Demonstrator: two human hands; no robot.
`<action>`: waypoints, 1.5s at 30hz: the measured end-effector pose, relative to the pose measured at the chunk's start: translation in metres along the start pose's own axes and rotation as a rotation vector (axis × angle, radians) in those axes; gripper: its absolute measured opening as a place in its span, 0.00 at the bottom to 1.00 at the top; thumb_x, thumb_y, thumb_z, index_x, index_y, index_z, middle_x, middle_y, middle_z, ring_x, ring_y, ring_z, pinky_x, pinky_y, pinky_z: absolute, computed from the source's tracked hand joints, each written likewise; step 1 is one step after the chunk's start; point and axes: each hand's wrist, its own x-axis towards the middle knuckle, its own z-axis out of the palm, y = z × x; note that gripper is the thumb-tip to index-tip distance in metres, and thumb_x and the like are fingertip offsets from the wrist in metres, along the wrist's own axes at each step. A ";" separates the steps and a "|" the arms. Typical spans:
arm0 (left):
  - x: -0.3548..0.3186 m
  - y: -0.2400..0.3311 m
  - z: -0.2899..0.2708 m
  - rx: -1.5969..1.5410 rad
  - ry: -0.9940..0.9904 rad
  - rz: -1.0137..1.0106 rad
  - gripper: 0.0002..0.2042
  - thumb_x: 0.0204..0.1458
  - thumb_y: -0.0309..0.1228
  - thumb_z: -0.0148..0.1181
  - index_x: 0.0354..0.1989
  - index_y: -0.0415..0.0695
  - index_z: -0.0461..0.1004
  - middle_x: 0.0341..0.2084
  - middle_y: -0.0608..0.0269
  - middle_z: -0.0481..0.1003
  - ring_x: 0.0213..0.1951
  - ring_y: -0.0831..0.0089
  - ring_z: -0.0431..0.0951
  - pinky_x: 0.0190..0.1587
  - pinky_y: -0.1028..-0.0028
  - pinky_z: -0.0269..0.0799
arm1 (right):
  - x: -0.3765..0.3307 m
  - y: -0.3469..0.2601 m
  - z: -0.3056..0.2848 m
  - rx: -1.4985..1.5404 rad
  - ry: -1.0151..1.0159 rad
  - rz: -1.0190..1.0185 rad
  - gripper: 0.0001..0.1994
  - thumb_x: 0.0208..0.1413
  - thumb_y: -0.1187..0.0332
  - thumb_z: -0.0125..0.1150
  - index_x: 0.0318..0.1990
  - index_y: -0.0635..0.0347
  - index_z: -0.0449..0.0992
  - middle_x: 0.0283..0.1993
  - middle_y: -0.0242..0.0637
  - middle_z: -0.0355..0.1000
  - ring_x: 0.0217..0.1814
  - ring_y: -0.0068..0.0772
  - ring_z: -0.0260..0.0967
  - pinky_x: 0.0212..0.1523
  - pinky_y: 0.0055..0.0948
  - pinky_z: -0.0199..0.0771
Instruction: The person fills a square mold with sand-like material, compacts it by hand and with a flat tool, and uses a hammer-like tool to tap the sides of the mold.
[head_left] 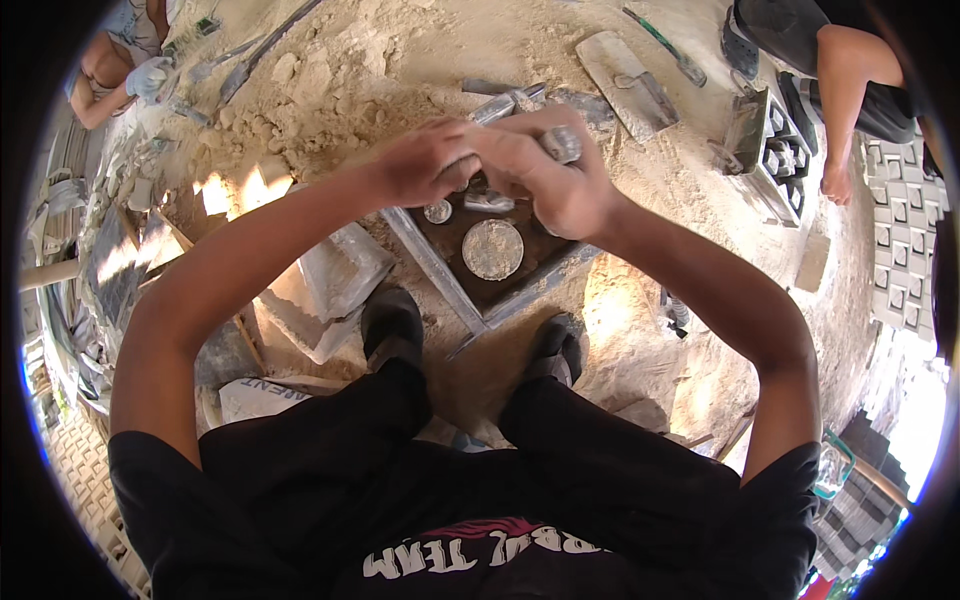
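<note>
both hands meet just above the square metal mould frame (480, 290): left hand (425, 165) curled loosely, right hand (550, 175) closed round a small grey metal piece (562, 143) (likely stiff, heavy for its size, gritty). best gripped round its body. a round cement disc (492, 249) sits inside the frame.

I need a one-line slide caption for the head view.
Both hands, left hand and right hand, grip a grey metal piece above a square metal-framed mould on sand.
</note>
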 end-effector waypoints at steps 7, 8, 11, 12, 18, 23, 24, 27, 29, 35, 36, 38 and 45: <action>-0.030 0.010 0.007 0.214 -0.037 0.252 0.11 0.50 0.28 0.62 0.42 0.44 0.73 0.42 0.59 0.71 0.50 0.58 0.72 0.55 0.64 0.67 | -0.035 -0.014 0.009 -0.178 0.331 0.146 0.21 0.66 0.61 0.52 0.21 0.61 0.73 0.15 0.21 0.60 0.19 0.10 0.52 0.19 0.20 0.52; -0.028 0.011 0.008 0.142 -0.049 0.189 0.11 0.50 0.28 0.62 0.42 0.43 0.73 0.43 0.59 0.71 0.49 0.58 0.72 0.54 0.64 0.68 | -0.040 -0.019 0.012 -0.174 0.387 0.153 0.21 0.66 0.61 0.52 0.19 0.60 0.72 0.15 0.20 0.59 0.19 0.10 0.52 0.19 0.20 0.52; -0.023 0.009 0.009 -0.007 -0.073 0.066 0.12 0.50 0.28 0.62 0.43 0.42 0.73 0.43 0.59 0.71 0.48 0.58 0.73 0.52 0.65 0.70 | -0.045 -0.029 0.003 -0.182 0.369 0.148 0.24 0.66 0.59 0.52 0.15 0.57 0.68 0.13 0.21 0.55 0.16 0.13 0.48 0.21 0.21 0.54; -0.023 0.006 0.008 -0.011 -0.072 0.067 0.12 0.50 0.28 0.62 0.43 0.42 0.73 0.44 0.59 0.71 0.48 0.58 0.73 0.52 0.65 0.70 | -0.046 -0.021 0.000 -0.177 0.369 0.054 0.25 0.66 0.58 0.52 0.14 0.56 0.66 0.13 0.21 0.54 0.16 0.13 0.47 0.21 0.21 0.55; -0.016 0.011 -0.009 -0.012 -0.162 0.036 0.15 0.48 0.30 0.64 0.45 0.43 0.74 0.45 0.59 0.73 0.47 0.59 0.75 0.50 0.65 0.71 | -0.052 -0.018 -0.011 -0.120 0.546 0.119 0.26 0.70 0.55 0.40 0.17 0.53 0.57 0.18 0.24 0.49 0.23 0.19 0.44 0.28 0.26 0.51; -0.013 0.016 -0.015 -0.019 -0.189 -0.076 0.16 0.49 0.33 0.63 0.46 0.42 0.74 0.44 0.56 0.75 0.46 0.57 0.76 0.49 0.64 0.72 | -0.063 -0.041 0.016 -0.254 0.290 0.388 0.24 0.70 0.55 0.42 0.21 0.56 0.62 0.20 0.24 0.50 0.23 0.18 0.42 0.26 0.26 0.49; -0.009 0.016 -0.013 -0.019 -0.170 -0.053 0.16 0.50 0.34 0.63 0.46 0.42 0.74 0.44 0.56 0.75 0.46 0.56 0.76 0.49 0.64 0.72 | -0.066 -0.040 0.023 -0.203 0.292 0.398 0.23 0.70 0.55 0.42 0.21 0.56 0.63 0.21 0.24 0.50 0.24 0.18 0.43 0.27 0.26 0.50; -0.003 0.013 -0.011 0.001 -0.153 0.015 0.16 0.50 0.34 0.62 0.45 0.41 0.74 0.43 0.55 0.75 0.45 0.54 0.76 0.48 0.63 0.72 | -0.076 -0.025 0.043 0.009 0.368 0.373 0.26 0.68 0.53 0.46 0.18 0.58 0.63 0.19 0.21 0.53 0.23 0.13 0.46 0.23 0.24 0.49; -0.003 0.014 -0.012 0.035 -0.184 0.013 0.16 0.50 0.34 0.62 0.45 0.41 0.74 0.42 0.55 0.75 0.44 0.54 0.76 0.47 0.62 0.72 | -0.084 -0.014 0.046 0.056 0.325 0.343 0.27 0.67 0.52 0.49 0.17 0.58 0.64 0.18 0.20 0.54 0.23 0.11 0.48 0.21 0.22 0.49; -0.005 0.013 -0.012 0.135 -0.225 0.045 0.15 0.50 0.34 0.62 0.44 0.40 0.74 0.38 0.54 0.74 0.40 0.52 0.77 0.43 0.60 0.73 | -0.093 -0.026 0.026 -0.003 0.305 0.374 0.27 0.67 0.51 0.47 0.18 0.58 0.65 0.18 0.21 0.57 0.22 0.12 0.51 0.23 0.22 0.52; -0.007 0.011 -0.015 0.141 -0.228 0.040 0.15 0.50 0.35 0.62 0.44 0.40 0.74 0.38 0.54 0.74 0.40 0.53 0.77 0.43 0.60 0.73 | -0.084 -0.039 0.016 -0.076 0.162 0.292 0.25 0.72 0.60 0.31 0.19 0.55 0.58 0.15 0.28 0.49 0.19 0.25 0.43 0.25 0.29 0.51; -0.009 0.010 -0.017 0.159 -0.229 0.032 0.15 0.50 0.35 0.62 0.43 0.40 0.74 0.37 0.54 0.74 0.39 0.53 0.77 0.43 0.60 0.73 | -0.071 -0.054 0.019 -0.024 0.240 0.198 0.26 0.72 0.58 0.32 0.17 0.54 0.58 0.15 0.26 0.49 0.18 0.23 0.42 0.24 0.29 0.50; -0.004 0.012 -0.018 0.167 -0.239 0.046 0.15 0.50 0.36 0.61 0.43 0.40 0.73 0.36 0.54 0.74 0.38 0.52 0.77 0.42 0.60 0.73 | -0.073 -0.032 0.017 -0.326 0.346 0.289 0.27 0.68 0.52 0.47 0.19 0.62 0.66 0.21 0.23 0.59 0.26 0.12 0.52 0.24 0.23 0.53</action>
